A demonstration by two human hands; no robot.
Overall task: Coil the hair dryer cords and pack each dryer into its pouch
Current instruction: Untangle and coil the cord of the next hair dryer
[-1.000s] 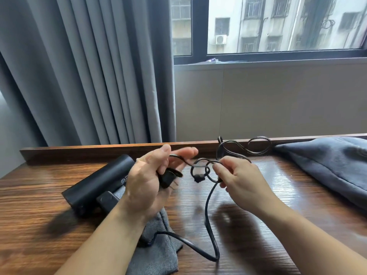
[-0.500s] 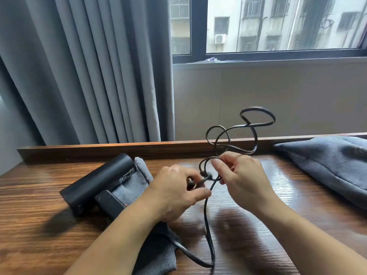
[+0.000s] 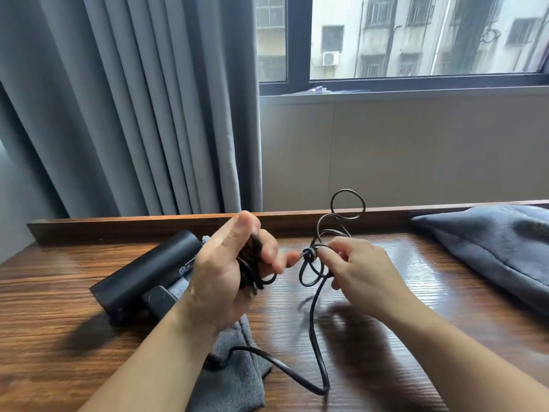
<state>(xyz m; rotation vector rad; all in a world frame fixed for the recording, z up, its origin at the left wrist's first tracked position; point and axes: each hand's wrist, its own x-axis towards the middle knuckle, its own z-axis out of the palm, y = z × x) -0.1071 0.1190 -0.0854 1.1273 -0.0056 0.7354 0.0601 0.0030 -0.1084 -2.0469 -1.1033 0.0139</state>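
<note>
A coiled bundle of the thin black cord (image 3: 311, 322) is gripped in the left hand (image 3: 219, 278) above the middle of the tabletop (image 3: 386, 367). The loose, looped run is pinched by the right hand (image 3: 359, 272) just to its right. The black dryer (image 3: 145, 275) is laid left of both hands on a grey pouch (image 3: 234, 376), slanted toward the back edge.

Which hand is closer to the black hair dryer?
Left. The left hand is just right of the hair dryer, gripping cord loops. The right hand is farther right, beyond the left one, pinching the cord.
</note>
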